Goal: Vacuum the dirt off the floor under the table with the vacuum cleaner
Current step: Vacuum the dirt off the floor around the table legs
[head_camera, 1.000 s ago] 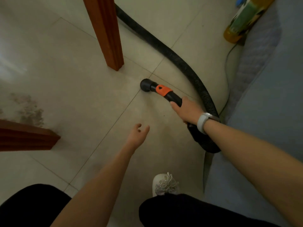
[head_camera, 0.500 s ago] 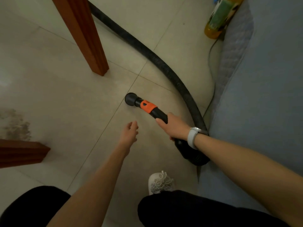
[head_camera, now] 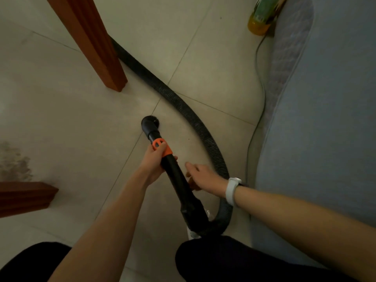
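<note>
Left hand grips vacuum wand; right hand loose, fingers relaxed, beside it.
Bottle of yellow liquid stands beyond table leg; dirt patch on tiled floor.

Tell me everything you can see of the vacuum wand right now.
The wand is a black, plastic-looking tube with an orange collar and a round brush head angled toward the floor. It slants from the knees up to mid-frame. The left hand grips it at the collar; the right hand touches its side, fingers loose. Its rear joins the ribbed hose.
</note>
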{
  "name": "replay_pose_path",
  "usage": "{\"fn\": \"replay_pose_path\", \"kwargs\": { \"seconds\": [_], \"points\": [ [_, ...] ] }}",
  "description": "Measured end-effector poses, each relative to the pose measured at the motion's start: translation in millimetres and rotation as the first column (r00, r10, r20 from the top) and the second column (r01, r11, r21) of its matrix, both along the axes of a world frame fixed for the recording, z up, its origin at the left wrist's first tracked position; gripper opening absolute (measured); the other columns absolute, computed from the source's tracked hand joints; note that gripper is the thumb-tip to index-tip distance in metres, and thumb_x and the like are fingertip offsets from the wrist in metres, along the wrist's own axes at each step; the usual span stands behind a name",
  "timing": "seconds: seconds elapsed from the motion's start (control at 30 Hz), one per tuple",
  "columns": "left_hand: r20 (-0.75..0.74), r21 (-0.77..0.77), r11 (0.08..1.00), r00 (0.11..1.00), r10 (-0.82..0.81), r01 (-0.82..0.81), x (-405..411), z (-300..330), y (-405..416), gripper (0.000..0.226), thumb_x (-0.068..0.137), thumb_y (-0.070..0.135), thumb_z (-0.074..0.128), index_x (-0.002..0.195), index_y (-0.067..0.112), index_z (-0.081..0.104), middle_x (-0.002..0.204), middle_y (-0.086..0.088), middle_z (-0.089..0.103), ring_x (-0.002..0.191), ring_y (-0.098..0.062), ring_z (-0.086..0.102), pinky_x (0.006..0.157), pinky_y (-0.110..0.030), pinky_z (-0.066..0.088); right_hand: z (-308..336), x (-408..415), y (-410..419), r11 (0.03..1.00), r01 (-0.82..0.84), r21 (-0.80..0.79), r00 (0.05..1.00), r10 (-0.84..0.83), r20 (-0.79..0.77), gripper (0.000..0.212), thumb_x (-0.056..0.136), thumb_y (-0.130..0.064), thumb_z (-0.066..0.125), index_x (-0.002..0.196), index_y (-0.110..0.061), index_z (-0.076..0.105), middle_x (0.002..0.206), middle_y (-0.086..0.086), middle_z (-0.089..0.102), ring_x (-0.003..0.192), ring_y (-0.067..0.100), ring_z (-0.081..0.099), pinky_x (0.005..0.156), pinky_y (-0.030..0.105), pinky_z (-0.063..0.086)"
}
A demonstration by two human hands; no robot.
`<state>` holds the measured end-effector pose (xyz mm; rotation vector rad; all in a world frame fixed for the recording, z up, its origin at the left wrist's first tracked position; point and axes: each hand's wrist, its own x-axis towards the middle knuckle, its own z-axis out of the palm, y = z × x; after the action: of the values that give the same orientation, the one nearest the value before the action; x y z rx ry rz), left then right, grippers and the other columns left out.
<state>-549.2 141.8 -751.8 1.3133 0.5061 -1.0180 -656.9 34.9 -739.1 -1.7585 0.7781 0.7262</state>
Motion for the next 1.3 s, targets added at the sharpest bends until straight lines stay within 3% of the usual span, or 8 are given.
{"fn": "replay_pose_path", "kwargs": {
  "seconds": [0.13, 0.27, 0.37, 0.7, 0.97, 1.13, 1.23, 1.3],
  "points": [
    [0.088, 0.077, 0.993, 0.991, -0.099, 0.092, 2, -6, 8, 0.023, 0.100, 0.024, 0.041, 0.121, 0.012, 0.039, 0.081, -0.011, 0.051, 0.057, -0.018, 0.055, 0.050, -0.030, 0.051, -28, -4, -56, 0.820, -0.257, -0.512, 0.960, 0.276, -0.040, 0.044, 0.098, -0.028, 0.041, 0.136, -0.006, 0.040, 0.139, 0.018, 0.043, 0.124, 0.034, 0.044, 0.102, 0.039, 0.038],
    [0.276, 0.206, 0.956, 0.925, -0.261, 0.209, 18, -2, 13, 0.024, 0.101, 0.025, 0.038, 0.117, 0.008, 0.043, 0.078, -0.010, 0.053, 0.051, -0.016, 0.055, 0.045, -0.027, 0.050, -72, -3, -80, 0.655, -0.510, -0.558, 0.854, 0.463, -0.237, 0.075, 0.099, -0.034, 0.040, 0.151, -0.012, -0.009, 0.159, 0.007, -0.011, 0.146, 0.026, 0.003, 0.116, 0.046, 0.018],
    [0.326, 0.276, 0.929, 0.885, -0.331, 0.246, 40, 3, 9, 0.023, 0.100, 0.024, 0.039, 0.115, 0.008, 0.040, 0.079, -0.011, 0.052, 0.053, -0.017, 0.056, 0.046, -0.028, 0.051, -97, 4, -68, 0.720, -0.452, -0.526, 0.891, 0.394, -0.226, 0.079, 0.100, -0.031, 0.038, 0.147, -0.010, -0.021, 0.157, 0.008, -0.020, 0.147, 0.023, -0.005, 0.117, 0.045, 0.011],
    [0.231, 0.301, 0.886, 0.874, -0.427, 0.353, 51, -11, 1, 0.030, 0.100, 0.029, 0.040, 0.122, 0.008, 0.038, 0.082, -0.012, 0.051, 0.057, -0.018, 0.056, 0.049, -0.030, 0.051, -107, 37, -65, 0.909, -0.021, -0.415, 0.998, 0.044, 0.045, 0.082, 0.093, -0.009, 0.050, 0.151, -0.017, -0.007, 0.151, 0.017, 0.022, 0.126, 0.035, 0.041, 0.104, 0.036, 0.038],
    [-0.042, 0.096, 0.984, 0.988, -0.147, 0.151, 20, -30, 11, 0.032, 0.102, 0.031, 0.038, 0.125, 0.009, 0.035, 0.090, -0.014, 0.054, 0.073, -0.030, 0.064, 0.073, -0.049, 0.052, -92, 50, -127, 0.822, 0.225, -0.523, 0.962, -0.104, 0.252, 0.064, 0.091, -0.005, 0.045, 0.150, -0.017, 0.024, 0.127, 0.018, 0.048, 0.109, 0.037, 0.053, 0.093, 0.039, 0.047],
    [-0.197, -0.047, 0.980, 0.964, 0.180, -0.193, 18, -32, -6, 0.044, 0.102, 0.028, 0.037, 0.138, 0.005, 0.027, 0.107, -0.017, 0.052, 0.086, -0.037, 0.063, 0.074, -0.055, 0.046, -52, 74, -111, 0.814, -0.071, -0.577, 0.957, 0.220, 0.192, 0.045, 0.097, -0.012, 0.045, 0.141, -0.004, 0.040, 0.146, 0.017, 0.040, 0.134, 0.029, 0.038, 0.111, 0.031, 0.026],
    [-0.295, -0.121, 0.897, 0.878, 0.376, -0.425, 25, -19, -20, 0.050, 0.103, 0.028, 0.035, 0.144, 0.004, 0.021, 0.136, -0.025, 0.037, 0.114, -0.046, 0.052, 0.083, -0.060, 0.039, -20, 76, -65, 0.872, -0.206, -0.445, 0.891, 0.355, 0.282, 0.041, 0.100, -0.026, 0.043, 0.137, -0.010, 0.048, 0.140, 0.009, 0.050, 0.127, 0.023, 0.048, 0.104, 0.029, 0.033],
    [-0.321, -0.139, 0.853, 0.837, 0.442, -0.504, 29, -6, -23, 0.052, 0.104, 0.029, 0.030, 0.145, -0.002, 0.020, 0.142, -0.027, 0.032, 0.128, -0.047, 0.040, 0.088, -0.061, 0.032, 1, 76, -44, 0.786, -0.358, -0.504, 0.814, 0.527, 0.243, 0.047, 0.098, -0.040, 0.042, 0.140, -0.020, 0.042, 0.138, 0.001, 0.051, 0.122, 0.021, 0.051, 0.099, 0.033, 0.040]
  ]
}}
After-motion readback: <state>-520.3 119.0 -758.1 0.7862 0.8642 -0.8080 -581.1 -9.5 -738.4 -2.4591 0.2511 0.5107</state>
